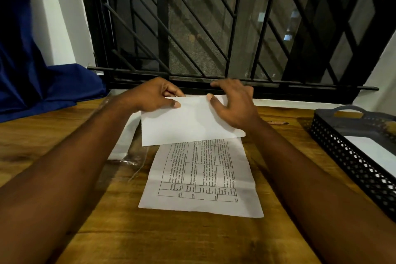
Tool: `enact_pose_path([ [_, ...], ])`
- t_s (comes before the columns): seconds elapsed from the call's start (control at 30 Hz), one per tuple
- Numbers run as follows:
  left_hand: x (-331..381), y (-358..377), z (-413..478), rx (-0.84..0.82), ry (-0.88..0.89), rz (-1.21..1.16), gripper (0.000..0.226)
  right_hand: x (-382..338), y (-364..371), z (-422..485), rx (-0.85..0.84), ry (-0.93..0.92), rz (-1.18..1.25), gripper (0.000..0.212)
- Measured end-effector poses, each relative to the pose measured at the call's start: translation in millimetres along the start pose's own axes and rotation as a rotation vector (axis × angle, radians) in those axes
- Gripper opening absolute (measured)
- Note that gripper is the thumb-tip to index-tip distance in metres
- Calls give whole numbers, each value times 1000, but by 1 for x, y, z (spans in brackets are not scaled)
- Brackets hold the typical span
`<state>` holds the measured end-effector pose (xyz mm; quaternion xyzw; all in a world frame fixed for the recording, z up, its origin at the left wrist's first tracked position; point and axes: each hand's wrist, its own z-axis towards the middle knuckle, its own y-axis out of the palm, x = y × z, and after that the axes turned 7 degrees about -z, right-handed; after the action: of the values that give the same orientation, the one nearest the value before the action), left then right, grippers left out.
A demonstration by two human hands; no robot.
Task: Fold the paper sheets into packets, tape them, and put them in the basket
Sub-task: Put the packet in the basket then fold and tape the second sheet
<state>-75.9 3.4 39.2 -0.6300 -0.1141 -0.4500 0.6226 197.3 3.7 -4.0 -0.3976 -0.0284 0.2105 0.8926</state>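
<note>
A folded white paper sheet [188, 122] is held up above the wooden table [64, 139], tilted toward me. My left hand [154, 96] pinches its upper left corner, thumb on the front. My right hand [233, 103] grips its upper right edge with the thumb on the front and the fingers spread behind. Under it lies a flat printed sheet [201, 180] with a table of text. A dark perforated basket [351, 156] stands at the right edge, with white paper [372, 152] inside it.
A pencil [278, 122] lies on the table behind my right wrist. A crumpled clear plastic wrap [130, 161] and more white paper sit left of the printed sheet. Blue cloth [42, 83] hangs at the left. A barred window [214, 28] is straight ahead.
</note>
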Motion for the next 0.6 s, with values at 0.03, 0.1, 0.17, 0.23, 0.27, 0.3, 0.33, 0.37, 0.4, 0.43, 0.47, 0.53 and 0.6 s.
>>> enact_pose_path([
  [0.03,2,2,1,16,21,18,31,-5,-2,1,-44,-75,-43,44],
  [0.1,4,7,1,69,66,33,27,-14,-4,3,-111,-157,-84,38],
  [0.17,5,12,2,152,108,77,20,-16,-2,6,-151,-167,-126,37],
  [0.23,2,14,0,248,113,123,17,-13,-1,7,-171,-133,-107,39],
  [0.27,-1,13,-1,289,88,142,21,-10,-1,6,-167,-108,-80,39],
  [0.3,-4,12,-2,313,46,159,27,-7,1,5,-162,-80,-60,39],
  [0.33,-7,10,-4,324,6,167,33,-3,1,4,-161,-51,-52,38],
  [0.37,-12,9,-5,331,-33,156,38,1,3,3,-157,-22,-43,38],
  [0.4,-16,7,-6,346,-71,113,42,6,4,1,-153,9,-28,37],
  [0.43,-21,5,-7,370,-105,34,43,11,5,1,-146,40,-4,35],
  [0.47,-24,4,-8,394,-130,-67,42,15,5,0,-140,79,21,33],
  [0.53,-31,4,-7,411,-153,-254,39,21,5,1,-116,145,75,30],
  [0.6,-31,9,-5,417,-157,-359,34,24,3,3,-75,187,130,29],
])
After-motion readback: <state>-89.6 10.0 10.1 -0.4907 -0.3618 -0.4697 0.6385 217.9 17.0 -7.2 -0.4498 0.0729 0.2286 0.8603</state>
